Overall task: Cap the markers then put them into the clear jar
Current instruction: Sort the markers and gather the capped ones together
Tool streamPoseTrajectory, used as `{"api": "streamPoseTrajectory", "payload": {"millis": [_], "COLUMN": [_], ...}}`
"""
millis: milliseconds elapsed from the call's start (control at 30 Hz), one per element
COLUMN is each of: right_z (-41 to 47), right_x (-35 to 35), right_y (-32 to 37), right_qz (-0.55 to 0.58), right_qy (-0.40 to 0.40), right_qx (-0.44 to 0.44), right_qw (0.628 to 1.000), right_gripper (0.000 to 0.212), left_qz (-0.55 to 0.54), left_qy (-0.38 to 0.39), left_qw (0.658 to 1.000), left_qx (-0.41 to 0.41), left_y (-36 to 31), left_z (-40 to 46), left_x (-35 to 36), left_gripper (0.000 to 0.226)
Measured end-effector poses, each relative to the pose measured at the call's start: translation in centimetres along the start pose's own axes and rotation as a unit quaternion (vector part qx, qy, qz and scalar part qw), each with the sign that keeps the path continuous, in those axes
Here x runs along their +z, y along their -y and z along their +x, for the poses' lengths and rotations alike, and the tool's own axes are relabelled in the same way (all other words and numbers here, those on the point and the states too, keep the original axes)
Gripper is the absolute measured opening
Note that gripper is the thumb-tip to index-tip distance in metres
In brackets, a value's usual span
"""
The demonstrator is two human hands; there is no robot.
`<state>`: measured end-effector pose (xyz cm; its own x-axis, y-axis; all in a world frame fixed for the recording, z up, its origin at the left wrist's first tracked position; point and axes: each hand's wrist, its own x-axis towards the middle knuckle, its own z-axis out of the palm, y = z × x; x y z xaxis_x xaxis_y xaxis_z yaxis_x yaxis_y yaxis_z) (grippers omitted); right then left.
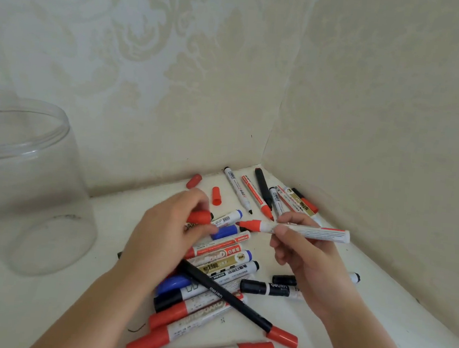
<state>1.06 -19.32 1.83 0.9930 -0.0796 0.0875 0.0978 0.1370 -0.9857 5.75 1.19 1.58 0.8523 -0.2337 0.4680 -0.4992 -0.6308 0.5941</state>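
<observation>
An uncapped red marker (301, 231) is held level by the right hand (307, 254), pinched between thumb and fingers near its middle, so that the red tip is pointed to the left. A red cap (199, 217) is gripped by the fingers of the left hand (166, 232), with its opening seemingly turned toward that tip. The two are near but apart; it is judged that they are held so for the cap to be pushed on.

Below the hands, a loose pile of markers (221, 279) is spread on the white bench (377, 314). More uncapped markers (262, 196) and two loose red caps (216, 195) are laid near the corner of the walls.

The clear jar (25, 182) is placed upright at the left, well apart from the pile, its mouth open. Free room is left between jar and pile, while the walls close the far and right sides.
</observation>
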Motion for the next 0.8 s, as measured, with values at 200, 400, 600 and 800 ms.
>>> {"api": "streamPoseTrajectory", "payload": {"millis": [200, 400, 600, 800], "right_z": [-0.5, -0.3, -0.8, -1.2], "right_x": [0.4, 0.5, 1.5, 2.3], "right_y": [0.2, 0.1, -0.3, -0.2], "right_qz": [0.071, 0.072, 0.024, 0.028], "right_qy": [0.054, 0.02, 0.061, 0.015], "right_qx": [-0.021, -0.018, 0.005, 0.033], "right_qw": [0.996, 0.997, 0.998, 0.999], "right_gripper": [0.018, 0.018, 0.022, 0.023], "left_qz": [-0.052, -0.058, -0.006, 0.113], "left_qy": [0.025, 0.029, 0.069, 0.095], "left_qw": [0.998, 0.997, 0.99, 0.974], "left_qx": [0.037, 0.047, 0.119, 0.173], "left_y": [-1.4, -1.4, -1.7, -1.8], "left_z": [-0.8, -0.8, -1.4, -1.4], "left_x": [0.9, 0.8, 1.7, 1.9], "left_gripper": [0.037, 0.044, 0.048, 0.057]}}
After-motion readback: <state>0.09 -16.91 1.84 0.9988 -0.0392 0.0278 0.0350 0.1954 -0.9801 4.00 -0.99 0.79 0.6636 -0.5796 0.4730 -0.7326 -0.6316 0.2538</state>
